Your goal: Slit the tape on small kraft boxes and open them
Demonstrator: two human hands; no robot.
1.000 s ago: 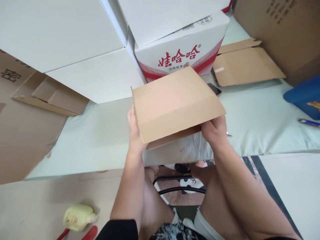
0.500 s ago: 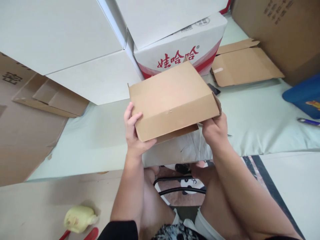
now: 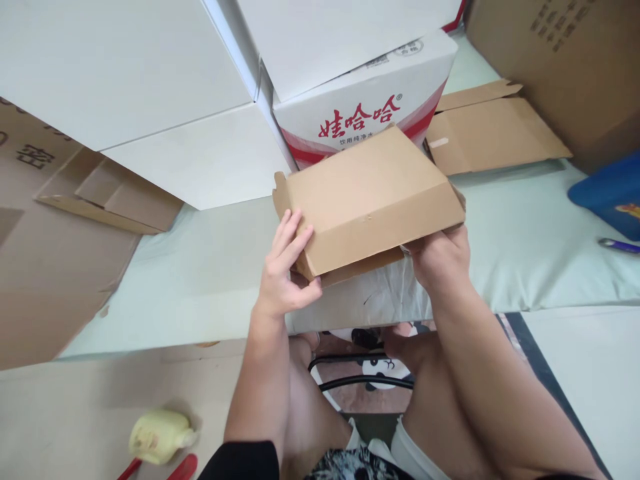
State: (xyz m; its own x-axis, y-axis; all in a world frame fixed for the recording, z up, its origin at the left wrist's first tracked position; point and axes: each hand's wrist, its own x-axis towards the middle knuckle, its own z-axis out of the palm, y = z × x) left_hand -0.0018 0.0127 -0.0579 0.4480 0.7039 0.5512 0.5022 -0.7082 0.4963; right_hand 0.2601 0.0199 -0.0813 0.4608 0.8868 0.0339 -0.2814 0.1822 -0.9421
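A brown cardboard box point(image 3: 370, 183) is held up and tilted above the green-covered surface. My left hand point(image 3: 287, 270) grips its left front corner, fingers over the top and thumb underneath. A flap stands out on the box's far left side. My right hand point(image 3: 443, 260) clasps the right front corner from below, its fingers mostly hidden under the box. Something thin and metallic shows by the right hand, too little of it to name. The inside of the box is out of sight.
A white and red carton point(image 3: 360, 120) stands behind the box, beside large white boxes point(image 3: 200, 153). Flattened cardboard point(image 3: 500, 137) lies at the right near a blue container point(image 3: 610, 193) and a purple pen point(image 3: 620, 246). A yellow bottle point(image 3: 160, 435) is below left.
The cardboard box has shifted slightly right with both hands. Its left side flap now sticks outward, and my left hand has slid onto the corner.
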